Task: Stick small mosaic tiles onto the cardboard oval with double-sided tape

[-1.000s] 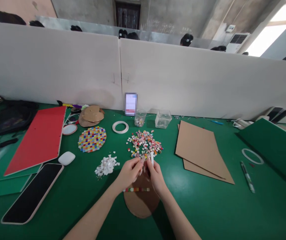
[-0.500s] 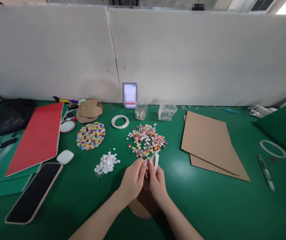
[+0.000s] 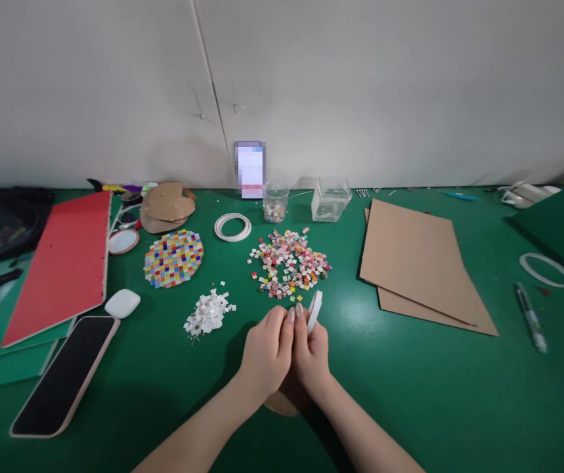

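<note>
Close together, my two hands meet over a round piece of brown cardboard [image 3: 284,403], most of which they hide. My right hand [image 3: 312,348] is closed on a narrow roll of white tape [image 3: 315,310], which sticks up beyond the thumb. Thumb against thumb with it, my left hand [image 3: 268,348] has its fingers curled in a pinch; what they hold is hidden. Just beyond the fingertips lies a loose pile of small coloured mosaic tiles [image 3: 306,263]. A heap of small white paper bits [image 3: 209,313] lies to the left.
A finished-looking tile-covered disc [image 3: 173,258], a white tape ring [image 3: 232,227], a plastic cup [image 3: 276,202] and a clear box [image 3: 331,200] stand farther back. Cardboard sheets [image 3: 412,263] and a pen [image 3: 530,318] lie right. A dark-screened phone [image 3: 65,378] and red board [image 3: 62,263] lie left.
The view has tilted down. My hands have drawn tighter together, hiding more of the cardboard, and the tape roll has turned and leans to the right.
</note>
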### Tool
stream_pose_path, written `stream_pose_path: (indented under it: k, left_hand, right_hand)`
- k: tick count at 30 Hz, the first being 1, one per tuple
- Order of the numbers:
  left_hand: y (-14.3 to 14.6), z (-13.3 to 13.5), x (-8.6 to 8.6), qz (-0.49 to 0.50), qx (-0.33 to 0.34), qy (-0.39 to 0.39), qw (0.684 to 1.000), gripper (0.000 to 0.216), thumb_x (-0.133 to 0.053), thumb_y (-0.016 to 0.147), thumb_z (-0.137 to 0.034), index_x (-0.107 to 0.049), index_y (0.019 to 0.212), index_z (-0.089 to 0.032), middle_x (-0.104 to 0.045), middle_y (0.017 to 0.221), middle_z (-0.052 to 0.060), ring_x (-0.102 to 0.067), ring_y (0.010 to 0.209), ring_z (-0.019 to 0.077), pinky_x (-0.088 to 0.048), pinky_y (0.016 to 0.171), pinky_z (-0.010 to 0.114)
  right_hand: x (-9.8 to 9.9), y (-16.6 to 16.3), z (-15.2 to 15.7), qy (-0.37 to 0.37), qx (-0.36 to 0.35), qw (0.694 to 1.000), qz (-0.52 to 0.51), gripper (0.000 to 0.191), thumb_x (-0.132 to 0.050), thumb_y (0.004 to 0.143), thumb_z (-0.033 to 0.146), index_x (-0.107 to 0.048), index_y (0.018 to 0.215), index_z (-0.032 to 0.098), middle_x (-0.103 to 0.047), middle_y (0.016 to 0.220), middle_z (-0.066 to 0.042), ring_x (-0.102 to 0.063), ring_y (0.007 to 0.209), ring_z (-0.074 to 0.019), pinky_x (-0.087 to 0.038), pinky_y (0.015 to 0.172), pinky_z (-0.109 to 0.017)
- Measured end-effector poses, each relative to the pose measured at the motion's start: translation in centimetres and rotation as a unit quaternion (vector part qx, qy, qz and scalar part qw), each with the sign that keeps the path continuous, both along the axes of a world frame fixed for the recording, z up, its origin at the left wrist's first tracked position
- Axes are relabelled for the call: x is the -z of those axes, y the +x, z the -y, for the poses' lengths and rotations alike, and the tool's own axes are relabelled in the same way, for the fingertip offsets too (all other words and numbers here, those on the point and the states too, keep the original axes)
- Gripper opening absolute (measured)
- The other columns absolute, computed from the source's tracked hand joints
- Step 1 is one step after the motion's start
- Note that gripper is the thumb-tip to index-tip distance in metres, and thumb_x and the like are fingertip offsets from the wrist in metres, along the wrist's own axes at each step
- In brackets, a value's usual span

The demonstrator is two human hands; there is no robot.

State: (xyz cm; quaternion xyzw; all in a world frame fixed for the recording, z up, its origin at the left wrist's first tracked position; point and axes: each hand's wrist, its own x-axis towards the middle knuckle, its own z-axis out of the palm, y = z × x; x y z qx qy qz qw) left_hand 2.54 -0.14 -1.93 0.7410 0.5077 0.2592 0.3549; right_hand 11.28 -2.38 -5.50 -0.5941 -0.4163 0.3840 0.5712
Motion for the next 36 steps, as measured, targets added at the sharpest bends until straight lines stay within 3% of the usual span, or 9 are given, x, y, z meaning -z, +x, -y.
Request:
stream_pose_path:
  k: [9,14,26,36]
  left_hand:
    - [-0.1,0.1,0.5,-0.020,-0.006,0.054,0.998,0.023,-0.028,0.092,-0.025,-0.037,0.071,-0.022,-0.052,0.063,0.001,-0.052,0.057,0.0158,-0.036,0.054,0.026]
    - [-0.2,0.0,0.4,-0.006,-0.010,0.054,0.998,0.023,-0.032,0.091,-0.024,-0.037,0.068,-0.022,-0.051,0.061,0.001,-0.049,0.053,0.0149,-0.034,0.052,0.026]
    - [0.3,0.1,0.7,0.092,0.013,-0.053,0.994,0.028,-0.029,0.095,-0.034,-0.038,0.072,-0.022,-0.050,0.064,0.000,-0.049,0.059,0.0146,-0.037,0.056,0.027]
    - [0.3,0.7,1.5,0.056,0.009,0.031,0.998,0.020,-0.030,0.093,-0.027,-0.040,0.077,-0.022,-0.050,0.068,0.003,-0.049,0.061,0.0174,-0.038,0.056,0.030]
  right_hand:
    - [-0.2,-0.2,0.0,0.034,-0.022,0.999,0.035,0.036,-0.036,0.094,0.034,-0.034,0.061,0.021,-0.033,0.055,0.006,-0.034,0.048,-0.0087,-0.028,0.046,-0.023]
    - [-0.3,-0.1,0.2,0.049,-0.027,0.997,0.051,0.034,-0.036,0.094,0.033,-0.038,0.062,0.020,-0.036,0.055,0.005,-0.035,0.048,-0.0086,-0.030,0.046,-0.023]
    - [-0.2,-0.2,0.2,0.037,0.031,0.999,-0.019,0.034,-0.040,0.093,0.034,-0.042,0.062,0.020,-0.041,0.051,0.005,-0.037,0.045,-0.0077,-0.032,0.041,-0.019]
    - [-0.4,-0.3,0.6,0.056,0.012,0.998,0.012,0.033,-0.040,0.093,0.032,-0.042,0.062,0.020,-0.040,0.051,0.005,-0.038,0.045,-0.0082,-0.032,0.042,-0.021]
